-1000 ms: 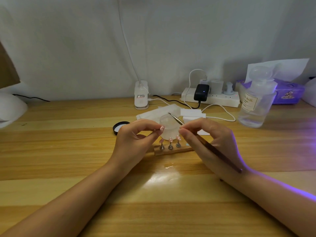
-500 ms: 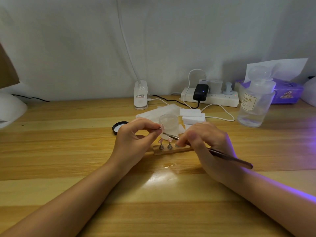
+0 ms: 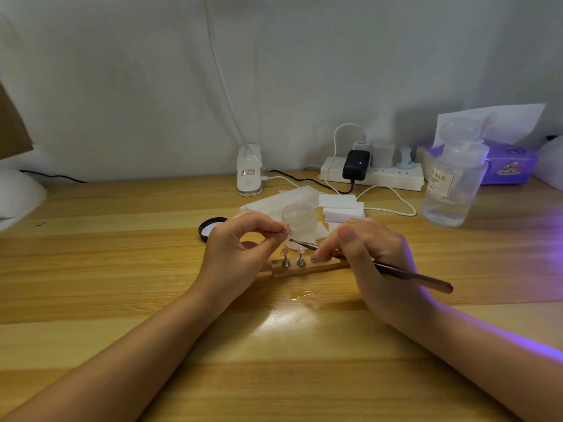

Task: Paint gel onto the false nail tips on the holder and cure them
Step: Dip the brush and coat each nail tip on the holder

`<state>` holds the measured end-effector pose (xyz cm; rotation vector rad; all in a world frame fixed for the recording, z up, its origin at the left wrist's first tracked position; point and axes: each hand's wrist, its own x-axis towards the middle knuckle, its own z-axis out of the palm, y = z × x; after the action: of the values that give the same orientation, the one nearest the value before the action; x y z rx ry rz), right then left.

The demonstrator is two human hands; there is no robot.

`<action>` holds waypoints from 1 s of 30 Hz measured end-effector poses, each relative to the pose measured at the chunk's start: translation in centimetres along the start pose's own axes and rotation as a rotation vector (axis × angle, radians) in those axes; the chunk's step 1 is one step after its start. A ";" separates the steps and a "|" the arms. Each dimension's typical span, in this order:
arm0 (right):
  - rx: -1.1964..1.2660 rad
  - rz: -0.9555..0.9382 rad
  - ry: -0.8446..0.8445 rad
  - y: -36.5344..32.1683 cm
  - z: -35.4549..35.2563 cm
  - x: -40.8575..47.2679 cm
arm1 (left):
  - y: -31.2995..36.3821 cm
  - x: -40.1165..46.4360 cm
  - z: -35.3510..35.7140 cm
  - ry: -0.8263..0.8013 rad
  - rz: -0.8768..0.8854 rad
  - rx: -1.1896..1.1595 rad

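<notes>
A small wooden holder lies on the desk with metal stands carrying pink false nail tips. My left hand pinches one stand with a pink nail tip lifted above the holder's left end. My right hand grips a thin metal-tipped gel brush, whose tip points left at the pinched nail tip. An open frosted gel jar stands just behind the holder, partly hidden by my fingers.
The jar's black lid lies to the left. White pads and wipes sit behind the jar. A clip lamp base, power strip, clear bottle and purple tissue box line the back. Purple light glows at right.
The brush swung down from pointing up and back over the jar to lying nearly level, its tip now at the nail tip in my left hand. My right hand dropped toward the holder.
</notes>
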<state>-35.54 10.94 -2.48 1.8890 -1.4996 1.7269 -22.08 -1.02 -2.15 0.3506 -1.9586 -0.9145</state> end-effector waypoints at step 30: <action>0.044 0.132 0.012 -0.4 -0.1 0.2 | 0.2 -0.1 -0.1 -0.005 -0.032 0.033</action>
<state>-35.33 11.09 -2.08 1.8341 -1.6288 1.8388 -21.93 -0.91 -2.01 0.4005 -1.9791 -0.9052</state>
